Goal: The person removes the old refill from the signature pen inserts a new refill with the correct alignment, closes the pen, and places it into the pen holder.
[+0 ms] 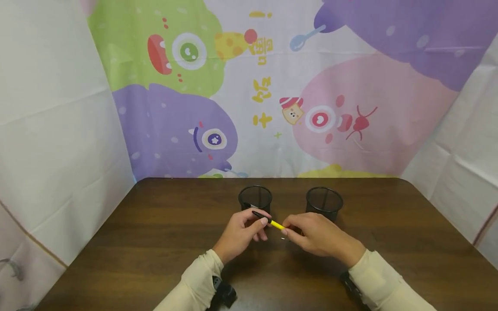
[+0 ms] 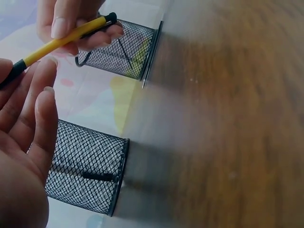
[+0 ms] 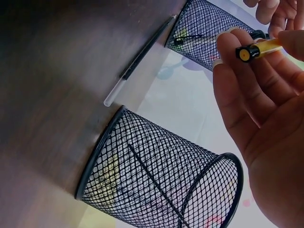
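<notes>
Both hands hold a yellow pen point(image 1: 276, 224) with black ends, slanted in front of the two mesh cups. My left hand point(image 1: 242, 231) pinches its black end between thumb and fingers; in the left wrist view the other fingers point(image 2: 43, 111) reach out loosely below the pen. My right hand point(image 1: 320, 235) grips the yellow barrel between thumb and forefinger, near the opposite black end. In the right wrist view, that end point(image 3: 244, 54) points toward the camera above the right hand's extended fingers.
Behind the left hand stands a black mesh cup point(image 1: 255, 187) with a pen inside. A second mesh cup point(image 1: 324, 188) stands behind the right hand. Between the cups a dark pen with a clear end point(image 3: 137, 61) lies on the brown table point(image 1: 155, 242). A printed cloth point(image 1: 268, 155) hangs behind.
</notes>
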`<state>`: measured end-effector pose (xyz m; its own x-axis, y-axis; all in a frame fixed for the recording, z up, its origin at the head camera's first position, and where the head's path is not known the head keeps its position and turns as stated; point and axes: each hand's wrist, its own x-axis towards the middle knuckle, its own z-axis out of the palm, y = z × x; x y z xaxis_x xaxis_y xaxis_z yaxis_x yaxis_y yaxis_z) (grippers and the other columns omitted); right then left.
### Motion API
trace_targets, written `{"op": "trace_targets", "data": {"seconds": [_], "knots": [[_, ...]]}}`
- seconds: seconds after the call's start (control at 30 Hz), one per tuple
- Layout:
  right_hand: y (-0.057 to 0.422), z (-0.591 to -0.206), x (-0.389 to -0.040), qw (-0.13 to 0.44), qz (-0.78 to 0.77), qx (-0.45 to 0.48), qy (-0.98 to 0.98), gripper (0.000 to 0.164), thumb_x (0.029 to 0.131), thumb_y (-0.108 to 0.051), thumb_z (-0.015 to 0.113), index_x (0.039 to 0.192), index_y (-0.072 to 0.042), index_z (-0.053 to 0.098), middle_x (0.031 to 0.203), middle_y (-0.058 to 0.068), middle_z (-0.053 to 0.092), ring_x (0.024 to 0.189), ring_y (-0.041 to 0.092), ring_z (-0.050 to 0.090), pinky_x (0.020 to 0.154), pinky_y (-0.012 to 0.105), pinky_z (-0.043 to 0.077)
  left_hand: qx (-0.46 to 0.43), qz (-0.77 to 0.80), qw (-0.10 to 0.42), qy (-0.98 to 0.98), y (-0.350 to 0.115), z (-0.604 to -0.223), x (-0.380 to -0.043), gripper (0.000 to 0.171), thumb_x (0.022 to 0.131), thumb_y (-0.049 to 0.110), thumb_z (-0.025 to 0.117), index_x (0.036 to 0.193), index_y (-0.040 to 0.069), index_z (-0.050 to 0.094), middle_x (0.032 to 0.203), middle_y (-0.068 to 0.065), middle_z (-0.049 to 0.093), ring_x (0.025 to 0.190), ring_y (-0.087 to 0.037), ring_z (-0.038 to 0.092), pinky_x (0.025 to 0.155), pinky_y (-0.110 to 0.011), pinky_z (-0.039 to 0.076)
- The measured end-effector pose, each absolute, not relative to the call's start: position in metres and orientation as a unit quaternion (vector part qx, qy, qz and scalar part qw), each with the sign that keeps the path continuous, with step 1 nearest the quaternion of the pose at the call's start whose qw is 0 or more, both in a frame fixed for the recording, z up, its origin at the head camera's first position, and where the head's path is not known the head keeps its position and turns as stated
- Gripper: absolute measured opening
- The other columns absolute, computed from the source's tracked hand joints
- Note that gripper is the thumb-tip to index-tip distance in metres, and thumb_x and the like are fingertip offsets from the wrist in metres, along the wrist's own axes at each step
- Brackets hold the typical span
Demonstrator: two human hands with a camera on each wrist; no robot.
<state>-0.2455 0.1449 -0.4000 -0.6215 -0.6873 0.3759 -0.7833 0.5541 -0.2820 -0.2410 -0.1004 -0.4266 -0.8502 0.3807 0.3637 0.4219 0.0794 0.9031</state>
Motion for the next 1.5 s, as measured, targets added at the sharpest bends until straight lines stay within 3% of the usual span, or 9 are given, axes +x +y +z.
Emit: {"op": "trace_targets", "data": {"seconds": [0.13,0.3,0.53,0.83,1.03,1.27,1.5], "knots": [[0.1456,-0.401,-0.2452,0.095,0.217,0.416,-0.878,0.005,0.098,-0.028,0.066,0.097,-0.024,0.069,0.08,-0.023,0.058,0.068,-0.002,0.054,0.065,0.025,0.05,-0.266,-0.618,0.019,-0.739,-0.1015,-0.4271,-0.2401,0.02,0.103,0.018,0.059,0.114,0.004,0.068,0.095,-0.017,0.069,0.068,-0.023,0.069,0.065,-0.04,0.059],[0.1472,-0.4002,-0.2458,0.089,0.211,0.414,-0.881,0.007,0.098,-0.029,0.067,0.096,-0.023,0.07,0.079,-0.023,0.058,0.067,-0.001,0.054,0.064,0.025,0.049,-0.267,-0.617,0.035,-0.739,-0.1034,-0.427,-0.2413,0.02,0.104,0.019,0.059,0.112,0.004,0.067,0.096,-0.024,0.068,0.068,-0.022,0.069,0.063,-0.035,0.058],[0.1496,-0.3983,-0.248,0.09,0.2,0.412,-0.885,0.005,0.097,-0.028,0.068,0.096,-0.023,0.071,0.079,-0.024,0.058,0.068,-0.002,0.054,0.065,0.026,0.049,-0.258,-0.615,0.056,-0.743,-0.1045,-0.4224,-0.2401,0.017,0.103,0.018,0.059,0.111,0.004,0.066,0.095,-0.014,0.069,0.067,-0.022,0.069,0.063,-0.04,0.059],[0.1498,-0.3977,-0.2503,0.089,0.196,0.421,-0.881,0.006,0.098,-0.026,0.067,0.095,-0.023,0.072,0.08,-0.024,0.059,0.068,-0.002,0.053,0.065,0.026,0.049,-0.24,-0.625,0.069,-0.739,-0.1057,-0.4194,-0.2404,0.015,0.102,0.017,0.06,0.109,0.004,0.066,0.094,-0.015,0.068,0.067,-0.024,0.068,0.064,-0.033,0.058],[0.1497,-0.3986,-0.2487,0.084,0.2,0.423,-0.88,0.006,0.098,-0.025,0.067,0.094,-0.023,0.071,0.079,-0.023,0.059,0.067,-0.002,0.053,0.064,0.026,0.048,-0.244,-0.621,0.073,-0.741,-0.1062,-0.4208,-0.2411,0.014,0.102,0.017,0.061,0.106,0.006,0.067,0.092,-0.017,0.067,0.066,-0.024,0.068,0.063,-0.035,0.058],[0.1498,-0.4012,-0.2484,0.087,0.193,0.419,-0.883,0.004,0.096,-0.029,0.068,0.093,-0.027,0.07,0.079,-0.024,0.058,0.066,-0.001,0.054,0.062,0.023,0.048,-0.251,-0.606,0.085,-0.75,-0.1066,-0.422,-0.2414,0.017,0.101,0.021,0.064,0.104,0.005,0.068,0.082,-0.005,0.067,0.063,-0.021,0.068,0.06,-0.034,0.057],[0.1498,-0.401,-0.2491,0.079,0.197,0.417,-0.884,0.004,0.096,-0.029,0.067,0.094,-0.026,0.07,0.079,-0.023,0.058,0.067,-0.002,0.053,0.063,0.024,0.049,-0.256,-0.61,0.088,-0.745,-0.1075,-0.4202,-0.2405,0.016,0.1,0.022,0.064,0.106,0.007,0.069,0.08,-0.003,0.066,0.063,-0.022,0.068,0.06,-0.039,0.058]]}}
